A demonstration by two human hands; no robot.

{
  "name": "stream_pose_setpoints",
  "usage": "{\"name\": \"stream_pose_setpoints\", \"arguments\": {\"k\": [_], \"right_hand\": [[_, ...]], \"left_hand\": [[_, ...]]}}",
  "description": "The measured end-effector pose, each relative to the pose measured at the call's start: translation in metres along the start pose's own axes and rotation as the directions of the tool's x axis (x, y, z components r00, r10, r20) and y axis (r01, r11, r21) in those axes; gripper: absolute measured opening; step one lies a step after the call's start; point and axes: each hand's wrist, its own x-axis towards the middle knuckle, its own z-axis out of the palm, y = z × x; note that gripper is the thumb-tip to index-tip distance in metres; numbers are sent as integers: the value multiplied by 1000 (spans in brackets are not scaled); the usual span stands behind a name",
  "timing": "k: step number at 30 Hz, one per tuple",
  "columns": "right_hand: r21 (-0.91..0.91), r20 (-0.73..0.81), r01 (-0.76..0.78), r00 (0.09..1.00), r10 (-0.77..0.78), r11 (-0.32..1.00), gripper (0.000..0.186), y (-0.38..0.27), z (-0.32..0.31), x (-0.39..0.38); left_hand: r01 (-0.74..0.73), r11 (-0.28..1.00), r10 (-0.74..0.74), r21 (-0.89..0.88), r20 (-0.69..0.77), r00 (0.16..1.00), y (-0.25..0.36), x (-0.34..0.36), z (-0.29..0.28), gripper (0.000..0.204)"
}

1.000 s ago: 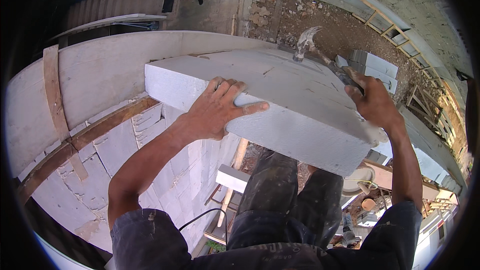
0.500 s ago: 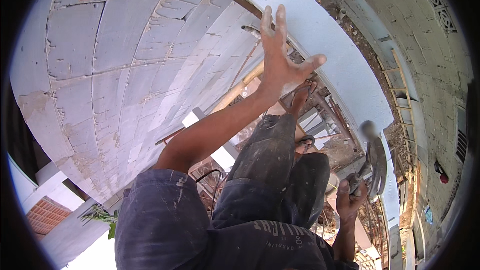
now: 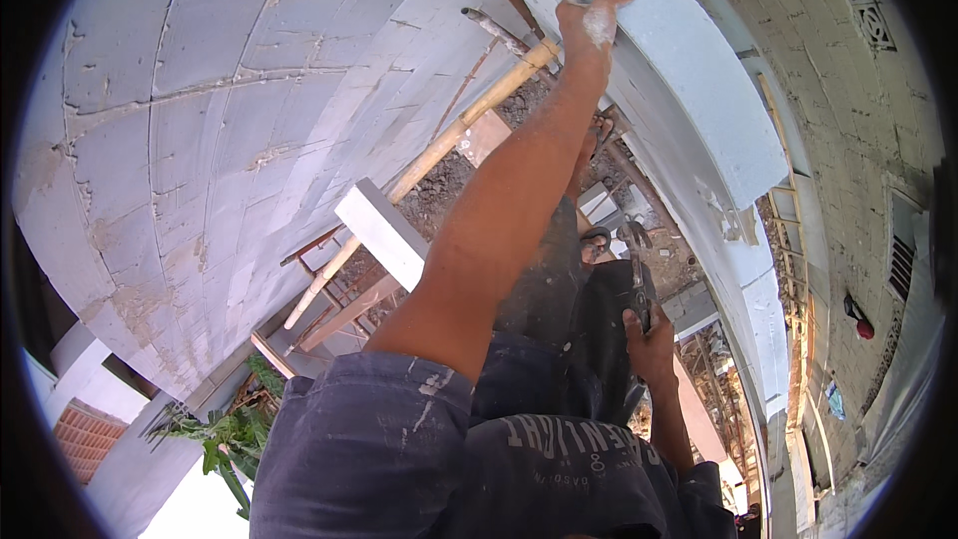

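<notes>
My left arm stretches forward, and my left hand (image 3: 591, 20) is at the edge of a pale blue wall (image 3: 689, 80). Its thumb lies over the top surface while the other fingers bend down the side, mostly hidden; white dust coats the hand. Lower down, close to my knee, my right hand (image 3: 651, 339) is closed round the handle of a claw hammer (image 3: 637, 250). The hammer's metal head points up and away from me, touching nothing that I can make out. My legs in dark, dusty trousers (image 3: 609, 339) are below.
A tall grey block wall (image 3: 249, 130) with rough mortar joints fills the left. A bamboo pole (image 3: 469, 120) and a white block (image 3: 382, 230) stand out below, above rubble ground (image 3: 439, 185). Bamboo framing (image 3: 793, 269) runs along the right wall (image 3: 838, 120).
My left hand has gone from spread fingers in the air to the wall's edge. My right hand has moved left, toward my knee, with the hammer, whose head was blurred before. The view has shifted.
</notes>
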Motion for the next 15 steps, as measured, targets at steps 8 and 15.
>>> {"name": "stream_pose_setpoints", "arguments": {"k": [8, 15], "right_hand": [[789, 123, -393, 853, 507, 471, 25, 31, 6, -21], [973, -131, 216, 804, 579, -80, 19, 57, -6, 1]], "left_hand": [[-395, 918, 355, -23, 492, 795, -30, -39, -4, 93], [34, 990, 1, -136, 250, 968, -79, -82, 40, 85]]}}
